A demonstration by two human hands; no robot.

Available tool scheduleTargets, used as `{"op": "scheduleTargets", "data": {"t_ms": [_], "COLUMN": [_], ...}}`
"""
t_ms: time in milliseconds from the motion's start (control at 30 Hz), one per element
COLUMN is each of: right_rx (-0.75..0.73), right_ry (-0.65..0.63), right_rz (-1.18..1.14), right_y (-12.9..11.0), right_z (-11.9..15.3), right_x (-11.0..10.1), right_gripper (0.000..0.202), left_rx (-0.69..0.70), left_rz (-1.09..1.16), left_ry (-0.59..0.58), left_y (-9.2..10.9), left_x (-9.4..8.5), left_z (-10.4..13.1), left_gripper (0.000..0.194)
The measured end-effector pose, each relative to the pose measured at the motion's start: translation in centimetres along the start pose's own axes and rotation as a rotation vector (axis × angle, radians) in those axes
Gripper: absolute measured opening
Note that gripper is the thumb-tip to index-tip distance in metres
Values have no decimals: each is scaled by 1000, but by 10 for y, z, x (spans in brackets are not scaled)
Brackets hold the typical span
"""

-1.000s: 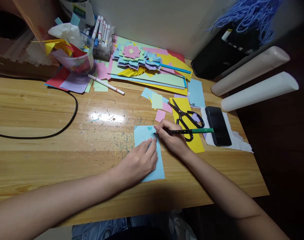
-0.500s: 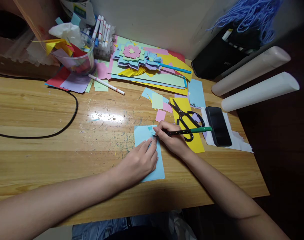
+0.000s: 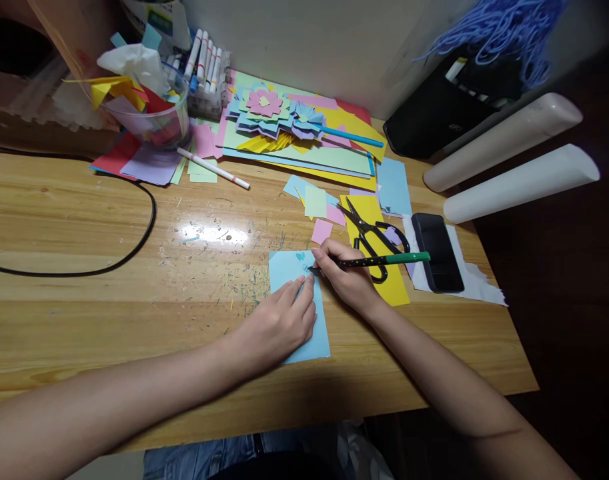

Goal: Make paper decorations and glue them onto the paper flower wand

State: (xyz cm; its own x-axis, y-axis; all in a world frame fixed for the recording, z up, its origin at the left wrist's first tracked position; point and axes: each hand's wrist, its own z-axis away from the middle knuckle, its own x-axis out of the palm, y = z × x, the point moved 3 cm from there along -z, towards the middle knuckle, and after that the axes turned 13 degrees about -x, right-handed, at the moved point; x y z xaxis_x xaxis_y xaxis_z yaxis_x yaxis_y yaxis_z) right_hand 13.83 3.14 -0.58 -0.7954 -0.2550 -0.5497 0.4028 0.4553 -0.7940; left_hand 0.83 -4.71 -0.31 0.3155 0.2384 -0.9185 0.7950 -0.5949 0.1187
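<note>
right hand [image 3: 347, 277]: you grip a slim black-and-green pen [image 3: 371, 261]
left hand [image 3: 284, 317]: flat on light-blue rectangular paper [image 3: 319, 347], grasping nothing
small teal marks [image 3: 300, 256]: nearby fingers could smear them

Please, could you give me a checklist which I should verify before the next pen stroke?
1. Left hand resting on the blue paper: ok.
2. Right hand gripping the pen: ok.
3. Pen touching the blue paper: cannot tell, the contact is too small.
4. Teal marks dry: cannot tell.
5. Scissors closed: not ok, they lie partly open.
6. Smartphone lying apart from the blue paper: ok.
</note>
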Motion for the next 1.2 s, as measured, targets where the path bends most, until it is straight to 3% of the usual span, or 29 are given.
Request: {"op": "scheduleTargets", "data": {"t_ms": [1200], "right_rx": [44], "right_ry": [0], "right_rz": [32], "right_y": [0], "right_z": [0], "right_x": [0], "right_gripper": [35], "left_rx": [-13], "left_rz": [29], "left_ry": [3], "left_y": [0], "left_x": [-1], "left_z": [-1], "left_gripper": [21]}}
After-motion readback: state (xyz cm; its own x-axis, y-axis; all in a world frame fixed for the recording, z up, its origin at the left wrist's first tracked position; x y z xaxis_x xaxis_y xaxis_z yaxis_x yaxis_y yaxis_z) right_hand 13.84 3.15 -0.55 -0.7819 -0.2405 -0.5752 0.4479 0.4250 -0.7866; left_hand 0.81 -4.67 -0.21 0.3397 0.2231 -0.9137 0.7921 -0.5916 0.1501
